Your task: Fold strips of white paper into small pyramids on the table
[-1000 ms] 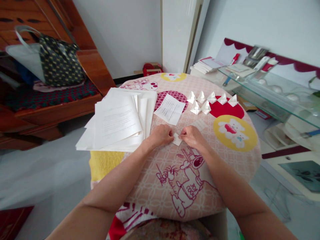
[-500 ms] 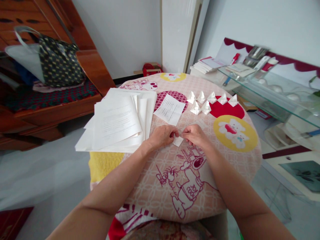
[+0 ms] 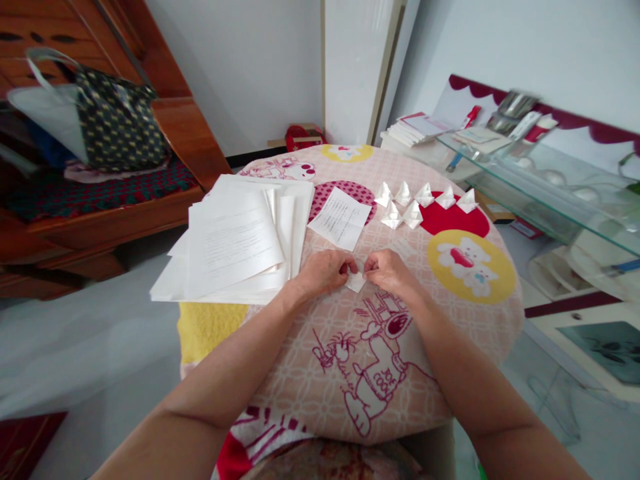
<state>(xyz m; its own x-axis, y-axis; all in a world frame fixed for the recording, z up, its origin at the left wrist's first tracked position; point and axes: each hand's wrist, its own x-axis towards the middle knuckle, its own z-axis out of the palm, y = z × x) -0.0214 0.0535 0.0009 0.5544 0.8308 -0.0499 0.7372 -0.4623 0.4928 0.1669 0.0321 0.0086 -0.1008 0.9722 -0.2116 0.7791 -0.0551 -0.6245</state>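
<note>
The left hand (image 3: 327, 270) and the right hand (image 3: 393, 272) meet over 1 small piece of folded paper (image 3: 356, 285), which lies near the middle of the bench (image 3: 305, 360). The left grip is closed, thumb and fingertips pinching the paper's upper left part. The right grip is closed as well, fingertips at its upper right edge; their exact hold is too small to make out.

Compared with 1 second ago, the left fingers reach farther over the top of the paper, where they were at its left side. Against the frame 0.5 seconds ago, the right fingertips sit slightly lower, closer along the paper's edge, while the left hand is almost unchanged.

Beyond the right hand, 7 folded paper pieces (image 3: 413, 215) stand in 2 rows, 5 in the far row and 2 in the near row, as in both earlier frames. A written sheet (image 3: 341, 219) lies just beyond the left hand. To its left, a stack of paper (image 3: 235, 243) has also kept its place. A patterned cloth (image 3: 470, 337) covers the bench, and a glass shelf (image 3: 560, 193) stands on the right.
</note>
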